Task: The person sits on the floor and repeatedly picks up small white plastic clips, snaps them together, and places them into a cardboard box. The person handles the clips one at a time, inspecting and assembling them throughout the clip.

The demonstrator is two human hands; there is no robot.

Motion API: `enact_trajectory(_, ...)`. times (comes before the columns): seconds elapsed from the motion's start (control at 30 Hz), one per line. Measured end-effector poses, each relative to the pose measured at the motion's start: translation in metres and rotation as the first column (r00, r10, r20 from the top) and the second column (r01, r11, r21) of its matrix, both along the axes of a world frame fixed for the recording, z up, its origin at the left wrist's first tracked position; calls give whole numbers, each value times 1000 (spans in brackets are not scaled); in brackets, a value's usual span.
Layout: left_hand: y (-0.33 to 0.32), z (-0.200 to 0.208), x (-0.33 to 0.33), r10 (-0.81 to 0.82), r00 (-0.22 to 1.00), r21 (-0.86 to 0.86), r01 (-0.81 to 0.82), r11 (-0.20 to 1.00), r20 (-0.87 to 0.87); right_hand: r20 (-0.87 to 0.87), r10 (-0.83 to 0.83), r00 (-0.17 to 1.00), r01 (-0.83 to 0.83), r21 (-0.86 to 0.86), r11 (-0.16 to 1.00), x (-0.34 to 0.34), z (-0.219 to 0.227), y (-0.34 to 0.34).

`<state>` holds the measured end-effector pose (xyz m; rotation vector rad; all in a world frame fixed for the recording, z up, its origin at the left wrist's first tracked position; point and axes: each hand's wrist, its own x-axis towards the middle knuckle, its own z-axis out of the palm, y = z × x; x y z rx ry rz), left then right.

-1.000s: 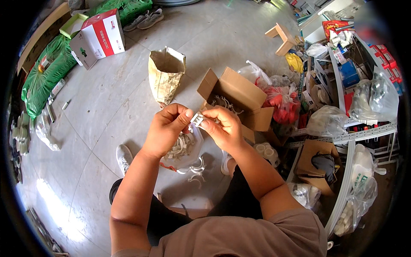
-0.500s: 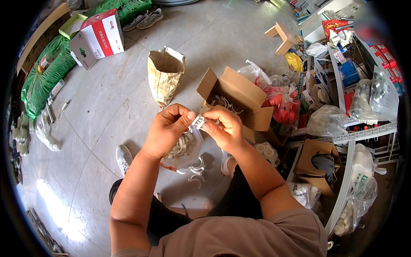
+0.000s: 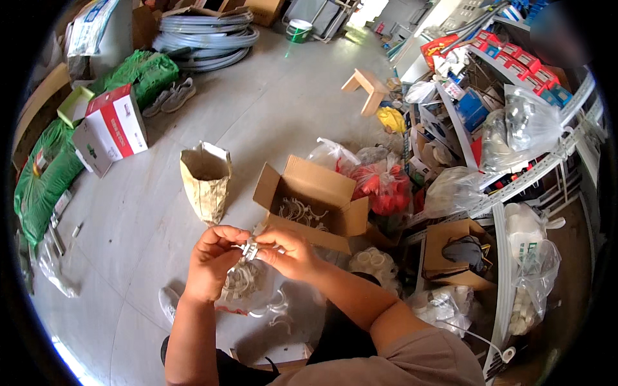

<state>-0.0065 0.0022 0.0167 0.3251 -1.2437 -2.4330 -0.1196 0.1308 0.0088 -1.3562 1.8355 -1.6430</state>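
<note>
My left hand point(image 3: 215, 262) and my right hand point(image 3: 288, 252) meet in front of me, both pinching a small white plastic fitting point(image 3: 250, 249) by their fingertips. Part of the fitting is hidden by my fingers, so its full shape cannot be made out. Just below lies a clear plastic bag point(image 3: 262, 297) holding many whitish plastic clips point(image 3: 242, 280). Loose curved pipe clips point(image 3: 278, 303) rest on the floor beside that bag. Beyond my right hand stands an open cardboard box point(image 3: 320, 177) with more curved clips point(image 3: 297, 210) inside.
A tan paper sack point(image 3: 207, 193) stands open beyond my left hand. At the right, shelving point(image 3: 502, 283) carries bags and boxes, with bagged red parts point(image 3: 385, 190) near it. A wooden stool point(image 3: 367, 91), green sacks point(image 3: 45, 177) and coiled pipe point(image 3: 206, 38) are farther off.
The view has swung, so more of the far floor shows and my hands appear lower and farther left. Both hands still grip the white fitting, with the fingers slightly shifted.
</note>
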Motion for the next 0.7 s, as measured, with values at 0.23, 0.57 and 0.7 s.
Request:
enact_trajectory(0.23,0,-20,-5,-47,998,-20,47,999,39,-51,3,999,-4,-15,1000,-4,-1,3)
enact_trajectory(0.57,-1,-16,1,-16,999,-15,17,1000,40,-50,0,999,-2,-45,999,0,-2,1)
enact_trajectory(0.7,-3,-9,0,-44,999,-42,44,998,2,-59,0,998,-4,-62,998,-2,-6,2)
